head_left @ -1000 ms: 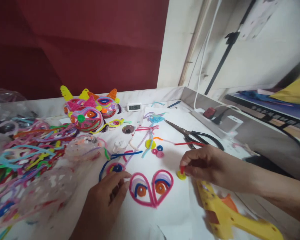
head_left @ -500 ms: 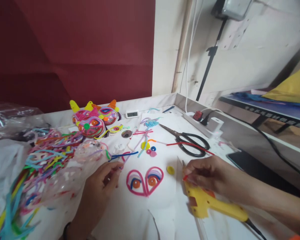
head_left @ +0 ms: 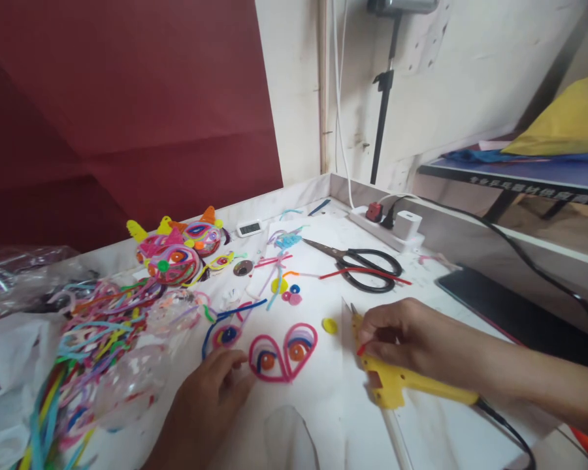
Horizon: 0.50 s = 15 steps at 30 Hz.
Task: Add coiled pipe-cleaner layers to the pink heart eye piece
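Note:
Two pink-outlined teardrop eyes (head_left: 300,325) made of pipe cleaner, each with an orange centre, lie side by side on white paper. At the left eye's edge is my left hand (head_left: 210,398), its thumb and index finger bent and apart; nothing shows between them. Above the yellow glue gun (head_left: 396,385), my right hand (head_left: 396,333) pinches a short red piece (head_left: 361,350), seemingly pipe cleaner; most of it is hidden by the fingers. The glue gun lies on the table under that hand, nozzle pointing away. A yellow disc (head_left: 330,326) lies between the eyes and the nozzle.
Black-handled scissors (head_left: 367,267) lie behind, a red pipe cleaner (head_left: 343,271) across them. A phone (head_left: 480,307) and power strip (head_left: 389,232) are at right. Loose pipe cleaners (head_left: 102,326), clear plastic balls (head_left: 132,385) and decorated balls (head_left: 176,258) fill the left side.
My left hand has come down and toward the left eye, uncovering another blue-centred eye piece behind it. The right hand keeps its pinch over the glue gun. The view has shifted right.

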Tool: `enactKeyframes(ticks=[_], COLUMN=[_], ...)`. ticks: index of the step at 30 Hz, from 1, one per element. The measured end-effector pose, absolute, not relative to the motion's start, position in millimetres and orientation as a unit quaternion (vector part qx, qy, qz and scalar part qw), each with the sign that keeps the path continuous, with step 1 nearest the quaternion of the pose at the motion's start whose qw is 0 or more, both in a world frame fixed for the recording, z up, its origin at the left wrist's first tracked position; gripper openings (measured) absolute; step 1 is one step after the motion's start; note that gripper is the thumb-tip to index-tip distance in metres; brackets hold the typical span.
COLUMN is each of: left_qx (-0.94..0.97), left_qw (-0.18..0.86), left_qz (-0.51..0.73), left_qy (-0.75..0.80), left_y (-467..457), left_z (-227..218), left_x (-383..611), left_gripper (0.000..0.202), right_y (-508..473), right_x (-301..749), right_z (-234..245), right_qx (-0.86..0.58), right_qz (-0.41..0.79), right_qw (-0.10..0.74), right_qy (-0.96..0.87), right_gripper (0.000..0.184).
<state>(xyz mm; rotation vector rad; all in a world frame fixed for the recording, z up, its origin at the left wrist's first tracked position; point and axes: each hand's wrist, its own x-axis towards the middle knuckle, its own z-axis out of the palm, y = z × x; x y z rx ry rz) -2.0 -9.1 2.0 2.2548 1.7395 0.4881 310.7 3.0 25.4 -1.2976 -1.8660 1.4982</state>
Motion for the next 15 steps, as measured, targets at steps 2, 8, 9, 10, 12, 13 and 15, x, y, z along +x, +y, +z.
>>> enactKeyframes(ticks=[2, 8, 9, 10, 12, 13, 15], left_qx=[0.781, 0.793, 0.792, 0.792, 0.799, 0.805, 0.825], left_qw=[0.100, 0.088, 0.092, 0.096, 0.090, 0.080, 0.050], left_qz=[0.147, 0.124, 0.121, 0.116, 0.111, 0.111, 0.118], left_qy=[0.599, 0.590, 0.591, 0.591, 0.585, 0.578, 0.550], left_y=[-11, -7, -5, -4, -3, -2, -3], left_z=[-5, -25, -26, -27, -29, -30, -32], left_x=[-4, -17, -19, -20, -22, -23, -26], left_gripper=[0.020, 0.043, 0.044, 0.046, 0.048, 0.048, 0.047], right_y=[3, 6, 8, 9, 11, 12, 14], right_x=[309, 301, 299, 297, 291, 287, 279], right_z=[24, 19, 19, 18, 16, 16, 17], right_qx=[-0.466, -0.469, -0.473, -0.476, -0.479, -0.479, -0.480], right_qz=[0.542, 0.550, 0.544, 0.541, 0.548, 0.556, 0.564], right_qw=[0.208, 0.196, 0.193, 0.190, 0.187, 0.186, 0.183], right_qy=[-0.667, -0.663, -0.666, -0.667, -0.660, -0.654, -0.647], right_gripper=[0.005, 0.007, 0.007, 0.008, 0.008, 0.007, 0.006])
